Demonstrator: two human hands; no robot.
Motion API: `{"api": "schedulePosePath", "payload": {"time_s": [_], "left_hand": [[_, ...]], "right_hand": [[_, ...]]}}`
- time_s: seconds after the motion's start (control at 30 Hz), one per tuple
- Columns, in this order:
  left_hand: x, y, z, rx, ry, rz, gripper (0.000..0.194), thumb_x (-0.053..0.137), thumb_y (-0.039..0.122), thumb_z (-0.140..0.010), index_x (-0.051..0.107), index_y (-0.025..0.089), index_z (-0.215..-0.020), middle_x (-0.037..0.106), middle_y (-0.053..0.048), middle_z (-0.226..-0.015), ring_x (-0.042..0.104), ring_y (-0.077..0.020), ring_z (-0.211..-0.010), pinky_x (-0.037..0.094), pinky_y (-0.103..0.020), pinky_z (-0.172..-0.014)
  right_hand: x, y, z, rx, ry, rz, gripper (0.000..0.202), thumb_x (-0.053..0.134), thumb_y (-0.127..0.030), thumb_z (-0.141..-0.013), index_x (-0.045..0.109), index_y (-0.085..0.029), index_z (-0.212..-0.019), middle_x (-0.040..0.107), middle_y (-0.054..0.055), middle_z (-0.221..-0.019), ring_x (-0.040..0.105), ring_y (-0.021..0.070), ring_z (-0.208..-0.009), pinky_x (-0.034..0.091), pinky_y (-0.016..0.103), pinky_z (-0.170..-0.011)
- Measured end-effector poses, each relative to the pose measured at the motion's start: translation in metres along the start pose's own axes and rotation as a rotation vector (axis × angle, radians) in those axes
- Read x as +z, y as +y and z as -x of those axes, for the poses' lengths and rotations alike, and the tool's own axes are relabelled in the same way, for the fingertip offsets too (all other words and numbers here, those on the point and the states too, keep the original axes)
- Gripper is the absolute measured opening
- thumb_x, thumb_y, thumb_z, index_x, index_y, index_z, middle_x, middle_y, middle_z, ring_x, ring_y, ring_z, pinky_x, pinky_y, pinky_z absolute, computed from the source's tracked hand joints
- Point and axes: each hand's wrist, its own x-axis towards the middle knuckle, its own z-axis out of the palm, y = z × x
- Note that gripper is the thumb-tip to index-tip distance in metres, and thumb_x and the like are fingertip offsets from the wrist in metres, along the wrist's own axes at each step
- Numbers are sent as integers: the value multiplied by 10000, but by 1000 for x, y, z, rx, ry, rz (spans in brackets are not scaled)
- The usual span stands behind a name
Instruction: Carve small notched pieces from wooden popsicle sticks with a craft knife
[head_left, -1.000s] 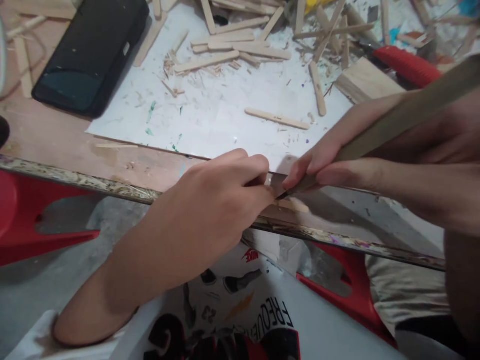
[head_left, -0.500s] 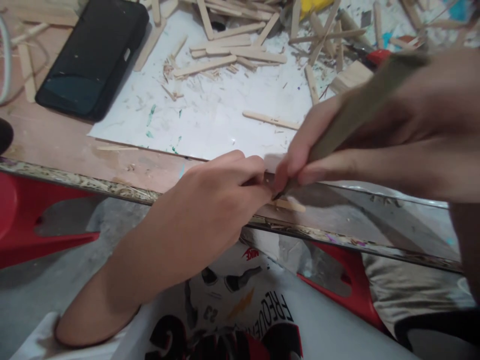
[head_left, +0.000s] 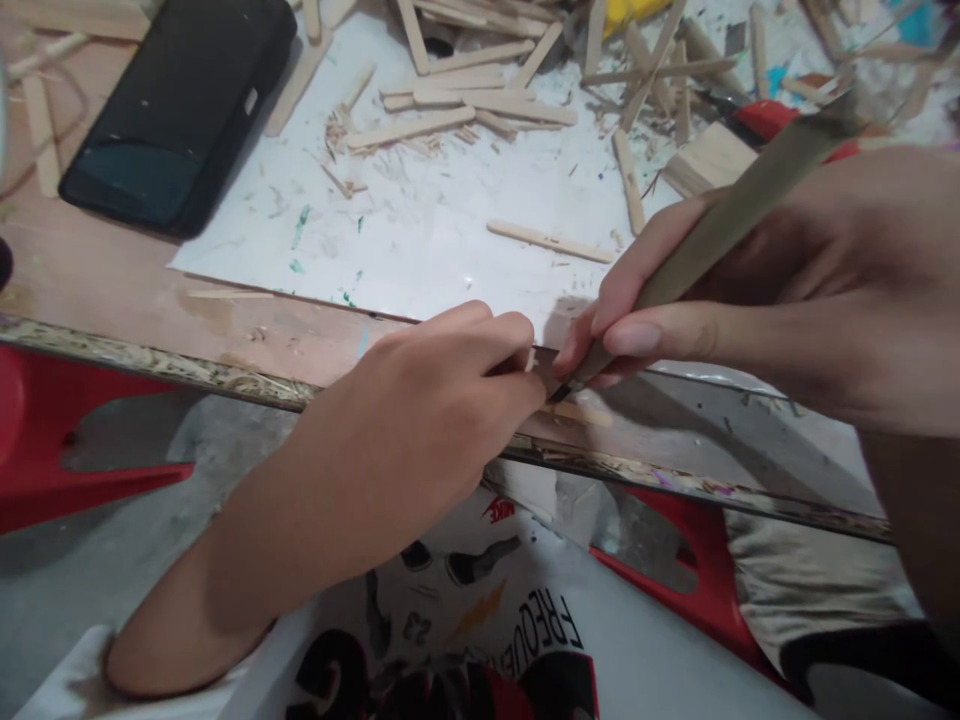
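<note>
Looking down in the head view, take the dark tip where the two hands meet as the clock's centre. The left hand [head_left: 420, 410] lies at nine o'clock, its forearm running back towards eight. Its fingers are curled and closed down on a narrow wooden stick [head_left: 589, 413], whose free end shows just past the tip towards four o'clock, close to the table edge [head_left: 247, 378]. The fingertips are hidden, so how they grip underneath cannot be told; the low, bunched hold probably keeps so slight a piece from sliding or turning.

The right hand [head_left: 810, 300], between two and three o'clock, is closed around a long, flat, drab-green tool [head_left: 712, 230]. Its upper end slants off towards two o'clock, while thumb and fingers pinch it low. That short hold near the working end likely gives finer control, and the slant leaves the upper part clear of the left hand. The tip is right beside the left fingers, so the margin for a slip looks small.

On the white paper [head_left: 420, 220], a loose stick [head_left: 551, 242] lies at twelve o'clock and a heap of sticks [head_left: 480, 105] beyond it, nearer eleven. A wood block [head_left: 709, 160] sits at one o'clock, and a black phone [head_left: 180, 110] at ten.
</note>
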Motion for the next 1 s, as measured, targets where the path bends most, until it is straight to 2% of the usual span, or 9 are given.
{"api": "schedulePosePath", "payload": {"time_s": [0.07, 0.1, 0.23, 0.37, 0.47, 0.7, 0.8, 1.0], "left_hand": [[-1, 0, -1, 13, 7, -1, 265, 545, 107, -1147, 786, 155, -1045, 686, -41, -1064, 713, -192, -1012, 560, -328, -818], [-1, 1, -1, 12, 9, -8, 275, 541, 109, -1148, 787, 157, -1036, 692, -40, -1067, 711, -194, -1015, 557, -331, -819], [-2, 1, -2, -6, 2, -65, 329, 501, 105, -1161, 798, 181, -1042, 725, -26, -1100, 705, -189, -1038, 553, -345, -878], [-3, 2, -2, -5, 4, -38, 351, 510, 101, -1158, 791, 181, -964, 728, -24, -1067, 705, -175, -1011, 554, -327, -845], [-2, 1, -1, -21, 15, -17, 334, 519, 110, -1156, 798, 185, -988, 740, -31, -1078, 710, -177, -1007, 562, -324, -829], [-2, -2, 0, 1, 13, -43, 318, 525, 95, -1145, 773, 188, -966, 736, -28, -1091, 707, -161, -999, 566, -303, -860], [-3, -2, -1, 14, 3, -56, 313, 525, 75, -1134, 773, 179, -973, 726, -30, -1089, 708, -170, -1019, 562, -311, -883], [-1, -1, -3, 24, 19, -34, 320, 539, 85, -1142, 780, 155, -943, 696, -39, -1025, 695, -172, -956, 554, -315, -810]], "right_hand": [[2, 1, 1, -30, -111, 53, 81, 851, -375, -996, 857, -299, -1021, 860, -34, -939, 850, 199, -789, 709, 284, -626], [4, 1, 3, -25, -98, 64, 82, 840, -382, -1006, 851, -303, -1024, 859, -36, -951, 851, 203, -810, 709, 296, -630], [13, 0, 15, 20, 69, 73, 118, 873, -389, -971, 835, -291, -916, 838, -6, -880, 829, 228, -793, 690, 331, -603], [14, 2, 28, 37, 146, 39, 64, 841, -368, -996, 848, -317, -959, 862, 8, -975, 853, 276, -849, 721, 388, -639], [14, 4, 32, 40, 202, 29, 51, 857, -355, -979, 851, -317, -945, 866, 19, -993, 863, 317, -898, 738, 428, -657], [17, 8, 31, 29, 212, 68, 67, 848, -372, -993, 839, -320, -952, 857, 7, -967, 855, 277, -918, 743, 384, -717], [17, 8, 30, 11, 180, 71, 60, 839, -364, -1003, 836, -328, -956, 864, -1, -985, 859, 264, -923, 730, 349, -691], [16, 6, 30, 11, 175, 69, 91, 853, -397, -990, 847, -309, -966, 868, 19, -980, 863, 274, -884, 717, 351, -646]]}}
